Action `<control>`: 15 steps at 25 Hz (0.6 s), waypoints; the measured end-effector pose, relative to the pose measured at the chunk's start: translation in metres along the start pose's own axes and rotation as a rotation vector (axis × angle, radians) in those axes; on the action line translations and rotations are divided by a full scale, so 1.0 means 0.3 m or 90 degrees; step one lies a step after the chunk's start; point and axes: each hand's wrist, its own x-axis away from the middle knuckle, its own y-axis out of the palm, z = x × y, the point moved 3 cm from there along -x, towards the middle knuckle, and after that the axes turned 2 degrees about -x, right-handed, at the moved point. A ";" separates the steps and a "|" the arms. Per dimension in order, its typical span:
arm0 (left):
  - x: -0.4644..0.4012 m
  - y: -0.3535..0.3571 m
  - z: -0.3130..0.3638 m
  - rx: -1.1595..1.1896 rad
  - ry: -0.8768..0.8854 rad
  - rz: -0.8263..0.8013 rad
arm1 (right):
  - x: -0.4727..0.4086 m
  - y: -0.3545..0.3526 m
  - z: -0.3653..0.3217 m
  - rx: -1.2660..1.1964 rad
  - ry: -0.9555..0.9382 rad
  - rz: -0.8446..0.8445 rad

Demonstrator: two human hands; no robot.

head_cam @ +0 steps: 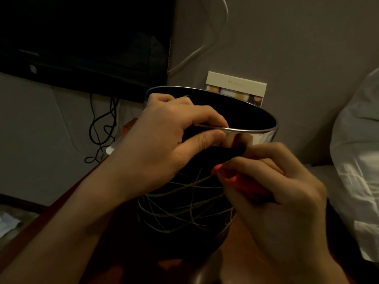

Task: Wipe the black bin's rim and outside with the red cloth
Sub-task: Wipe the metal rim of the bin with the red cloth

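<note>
A: How many bins?

B: One bin (pixel 184 201), black with thin pale lines looping over its side, upright on a reddish-brown table (pixel 246 253). One shiny metal rim (pixel 256 131) round the open top.

A: And cloths?

B: One red cloth (pixel 238 182), bunched, pressed against the bin's outside just under the rim, on the near right. Mostly hidden by fingers.

A: Hands?

B: Two. Left hand (pixel 160 144) on the near rim, thumb outside, fingers curled over the edge and inside, so clamped on the rim. Right hand (pixel 272 193) curled round the cloth, fingers together and closed on it, knuckles toward the camera.

A: Touching each other?

B: Close, left thumb tip near right fingertips; cannot tell about contact.

A: Beyond the bin?

B: One small card (pixel 235 87) with a row of coloured patches, standing behind the bin against the grey wall (pixel 297 48). One dark screen (pixel 86 37) up left on that wall. One white cable (pixel 205 48) curving down beside it; black cables (pixel 102 128) dangling below, too tangled to count. White bedding (pixel 356 160) at right, beside the table. Dim, warm light throughout.
</note>
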 end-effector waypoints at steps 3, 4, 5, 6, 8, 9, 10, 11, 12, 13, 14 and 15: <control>-0.001 -0.001 0.001 0.003 -0.003 -0.001 | -0.015 -0.034 0.011 0.006 0.016 0.051; -0.002 -0.002 0.002 0.001 -0.002 -0.002 | -0.015 -0.037 0.011 0.009 0.018 0.060; -0.002 -0.002 0.002 0.000 -0.002 -0.002 | -0.012 -0.031 0.006 0.008 0.016 0.055; -0.001 -0.001 0.002 0.000 -0.003 -0.003 | -0.004 -0.016 -0.002 0.009 0.013 0.041; 0.001 0.000 0.002 0.001 -0.004 0.000 | 0.008 0.009 -0.022 0.027 0.006 0.015; 0.001 0.000 0.001 0.002 -0.004 0.002 | 0.006 0.007 -0.026 0.037 0.007 0.016; 0.001 -0.001 0.001 0.003 -0.004 0.003 | -0.001 -0.005 -0.024 0.045 0.011 0.029; 0.001 0.000 0.002 0.004 -0.005 0.003 | -0.008 -0.021 -0.019 0.052 0.016 0.050; 0.000 0.001 0.003 0.002 -0.008 0.004 | -0.015 -0.033 -0.014 0.056 0.019 0.069; 0.001 0.003 0.005 0.000 -0.013 0.007 | -0.017 -0.040 -0.011 0.054 0.022 0.079; 0.002 0.005 0.006 0.000 -0.020 0.013 | -0.014 -0.035 -0.010 0.046 0.024 0.077; 0.004 0.005 0.009 0.001 -0.027 0.021 | -0.008 -0.025 -0.014 0.037 0.027 0.068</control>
